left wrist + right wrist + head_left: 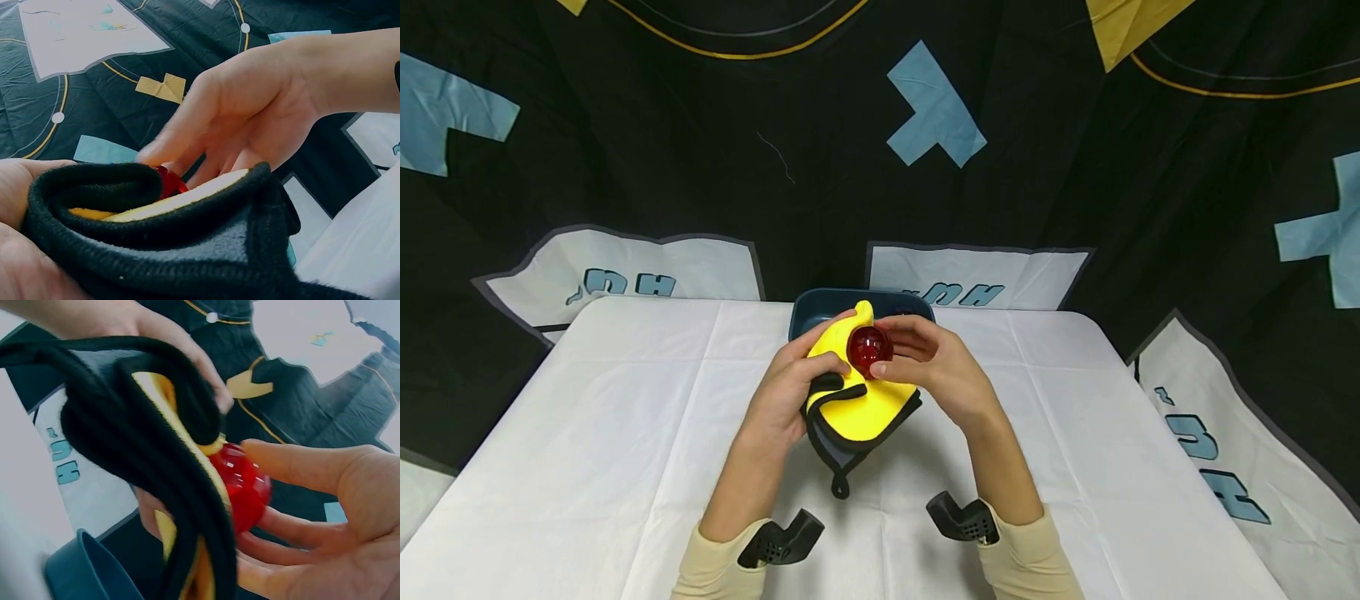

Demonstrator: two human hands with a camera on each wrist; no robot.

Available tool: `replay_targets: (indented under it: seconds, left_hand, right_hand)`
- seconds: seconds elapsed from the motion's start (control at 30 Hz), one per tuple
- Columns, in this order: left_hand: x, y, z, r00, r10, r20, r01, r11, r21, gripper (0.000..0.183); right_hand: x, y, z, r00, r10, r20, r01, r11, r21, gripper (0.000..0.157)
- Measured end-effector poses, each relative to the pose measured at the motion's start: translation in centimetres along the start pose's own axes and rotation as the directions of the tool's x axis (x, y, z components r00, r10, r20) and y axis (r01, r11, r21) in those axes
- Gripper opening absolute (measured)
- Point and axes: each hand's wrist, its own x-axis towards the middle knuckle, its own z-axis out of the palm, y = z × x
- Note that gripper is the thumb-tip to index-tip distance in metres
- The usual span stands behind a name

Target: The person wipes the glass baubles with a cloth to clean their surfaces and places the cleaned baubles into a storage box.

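A shiny red see-through ball (868,348) rests against a yellow cloth (861,417) with grey backing, black edging and a small hanging loop. My left hand (781,398) grips the folded cloth from its left side, thumb on the yellow face. Around the ball's right side, my right hand (946,367) holds it between thumb and fingers. In the right wrist view, the ball (245,487) touches the cloth (125,425), with the right fingertips on its other side. From the left wrist, the cloth's rolled edge (94,187) hides most of the ball.
Behind the hands stands a dark blue bin (812,307) on the white-covered table (587,467); a dark item shows inside it. A black printed backdrop (700,150) hangs beyond the table. Black wrist cameras (782,540) sit on both beige sleeves.
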Motion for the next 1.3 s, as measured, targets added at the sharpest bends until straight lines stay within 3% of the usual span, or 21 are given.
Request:
replay_targets:
  seconds: [0.17,0.47,0.63,0.8,1.07,1.3]
  left_hand:
    - [0.0,0.1,-0.1,1.0,-0.003,0.005,0.003,1.0,-0.001,0.064]
    - [-0.1,0.0,-0.1,1.0,-0.006,0.017,0.005,1.0,0.023,0.064]
    - [-0.1,0.0,-0.2,1.0,-0.002,0.015,0.002,1.0,0.005,0.064]
    - [-0.1,0.0,-0.3,1.0,0.005,0.023,-0.005,1.0,-0.02,0.065]
    - [-0.1,0.1,-0.3,1.0,-0.001,0.009,0.002,1.0,-0.023,0.064]
    - [-0.1,0.1,-0.1,1.0,-0.003,0.012,0.003,1.0,-0.004,0.064]
  right_hand:
    - [0.0,0.1,-0.4,0.999,-0.008,0.033,0.008,1.0,0.015,0.06]
    - [0.3,0.1,0.4,0.99,0.09,-0.108,-0.097,0.994,-0.058,0.055]
    - [0.4,0.2,0.8,0.983,0.126,-0.132,-0.139,0.986,-0.093,0.054]
    - [0.4,0.2,0.9,0.991,0.079,-0.105,-0.087,0.993,-0.076,0.059]
    - [0.0,0.1,0.1,1.0,-0.015,0.014,0.015,0.999,-0.035,0.06]
    - [0.0,0.0,0.1,0.999,0.025,-0.047,-0.027,0.999,-0.037,0.058]
